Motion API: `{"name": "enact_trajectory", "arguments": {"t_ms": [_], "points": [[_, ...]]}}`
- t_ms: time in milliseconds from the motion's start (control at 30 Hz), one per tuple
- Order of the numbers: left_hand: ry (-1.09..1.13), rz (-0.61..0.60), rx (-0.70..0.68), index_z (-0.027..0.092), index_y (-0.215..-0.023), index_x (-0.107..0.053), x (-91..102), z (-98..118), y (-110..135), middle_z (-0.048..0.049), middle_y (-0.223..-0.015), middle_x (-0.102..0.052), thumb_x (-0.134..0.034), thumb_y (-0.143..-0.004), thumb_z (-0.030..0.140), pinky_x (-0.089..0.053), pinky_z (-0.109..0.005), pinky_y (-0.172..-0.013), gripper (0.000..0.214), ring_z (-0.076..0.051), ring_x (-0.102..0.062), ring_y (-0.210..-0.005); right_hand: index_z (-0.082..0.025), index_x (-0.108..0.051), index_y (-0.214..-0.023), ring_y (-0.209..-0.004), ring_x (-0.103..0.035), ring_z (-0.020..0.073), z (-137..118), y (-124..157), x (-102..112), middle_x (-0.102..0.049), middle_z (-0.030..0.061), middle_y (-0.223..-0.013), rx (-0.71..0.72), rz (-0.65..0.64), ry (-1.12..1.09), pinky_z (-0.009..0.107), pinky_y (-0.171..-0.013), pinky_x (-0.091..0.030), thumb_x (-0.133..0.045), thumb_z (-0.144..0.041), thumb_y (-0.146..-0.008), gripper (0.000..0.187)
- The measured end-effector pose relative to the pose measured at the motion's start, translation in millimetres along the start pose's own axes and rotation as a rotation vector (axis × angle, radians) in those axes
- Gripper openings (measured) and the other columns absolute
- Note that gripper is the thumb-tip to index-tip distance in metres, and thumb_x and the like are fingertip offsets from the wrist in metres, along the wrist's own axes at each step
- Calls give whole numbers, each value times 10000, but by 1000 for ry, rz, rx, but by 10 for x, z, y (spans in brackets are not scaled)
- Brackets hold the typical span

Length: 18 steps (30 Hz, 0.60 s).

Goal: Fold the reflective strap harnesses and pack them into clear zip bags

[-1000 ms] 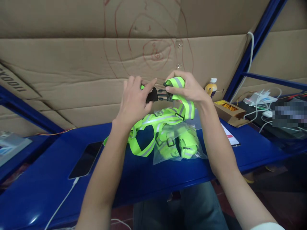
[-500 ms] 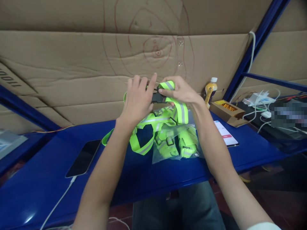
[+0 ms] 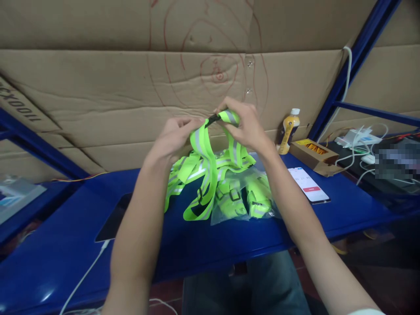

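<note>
Between my hands is a black buckle on a neon-green reflective strap with a silver stripe. My left hand is closed on the strap at the buckle's left end. At the other end my right hand pinches the strap, with a loop of it under the fingers. The rest of the webbing hangs down and lies tangled on the blue table. In front of it are clear plastic bags with folded green straps and black sliders inside.
A dark phone on a white cable lies left, partly behind my forearm. To the right are a lit phone, a yellow-labelled bottle and an open cardboard box. Cardboard sheets wall off the back; blue frame posts flank it.
My left hand has turned and moved slightly left and down, now gripping the strap beside the buckle. The buckle has tilted, and a strap length now hangs in front.
</note>
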<state>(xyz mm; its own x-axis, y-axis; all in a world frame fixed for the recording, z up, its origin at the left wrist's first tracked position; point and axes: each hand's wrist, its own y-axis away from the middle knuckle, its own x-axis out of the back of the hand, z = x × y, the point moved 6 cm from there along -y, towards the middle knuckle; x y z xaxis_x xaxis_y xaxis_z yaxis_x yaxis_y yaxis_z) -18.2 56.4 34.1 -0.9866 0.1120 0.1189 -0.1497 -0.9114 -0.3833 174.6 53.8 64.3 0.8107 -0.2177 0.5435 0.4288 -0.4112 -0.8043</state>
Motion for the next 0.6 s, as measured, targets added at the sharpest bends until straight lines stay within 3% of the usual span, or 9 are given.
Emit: {"name": "enact_trajectory", "arguments": {"t_ms": [100, 167, 267, 367, 533, 600], "points": [[91, 43, 33, 193, -855, -802, 96, -38, -31, -44, -805, -778, -980, -651, 316, -550, -328, -622, 298, -177, -678, -646, -256, -706, -1121, -1233, -671, 332, -52, 9, -55, -737, 104, -1277, 57, -110, -96, 529, -1127, -525, -844, -518, -885, 378], [81, 29, 23, 199, -914, -800, 144, -40, -34, -56, -891, -811, -985, -617, 286, -586, -345, -657, 361, -207, -723, -710, -246, -689, -1172, -1257, -664, 305, -24, 25, -69, -715, 111, -1333, 49, -173, -193, 493, -1120, -537, -843, -595, -874, 484], [-33, -6, -79, 205, -990, -787, 163, 19, -11, -81, -1085, -824, -986, -642, 310, -615, -346, -758, 414, -249, -771, -909, -231, -646, -1275, -1217, -675, 261, 89, 59, -58, -703, 115, -1357, -2, -226, -293, 420, -1049, -575, -770, -644, -925, 555], [-172, -68, -250, 218, -1030, -783, 92, 141, 44, -82, -1201, -797, -975, -713, 356, -603, -353, -941, 395, -271, -746, -1128, -236, -640, -1317, -1174, -676, 269, 193, 86, 1, -700, 118, -1375, -36, -249, -251, 396, -978, -592, -815, -622, -883, 607], [-201, -107, -313, 229, -1054, -792, -23, 220, 104, -80, -1180, -789, -990, -742, 466, -561, -348, -1036, 439, -258, -734, -1157, -209, -756, -1086, -1042, -682, 263, 124, 97, 41, -788, 36, -1046, -6, -395, -161, 383, -933, -569, -757, -484, -935, 313], [-182, -96, -292, 229, -1087, -801, -40, 185, 87, -88, -1176, -794, -928, -799, 603, -557, -356, -1040, 489, -264, -736, -1160, -193, -785, -1060, -1015, -697, 260, 60, 81, 65, -797, 23, -984, -5, -366, -167, 382, -936, -569, -741, -431, -938, 270]]}}
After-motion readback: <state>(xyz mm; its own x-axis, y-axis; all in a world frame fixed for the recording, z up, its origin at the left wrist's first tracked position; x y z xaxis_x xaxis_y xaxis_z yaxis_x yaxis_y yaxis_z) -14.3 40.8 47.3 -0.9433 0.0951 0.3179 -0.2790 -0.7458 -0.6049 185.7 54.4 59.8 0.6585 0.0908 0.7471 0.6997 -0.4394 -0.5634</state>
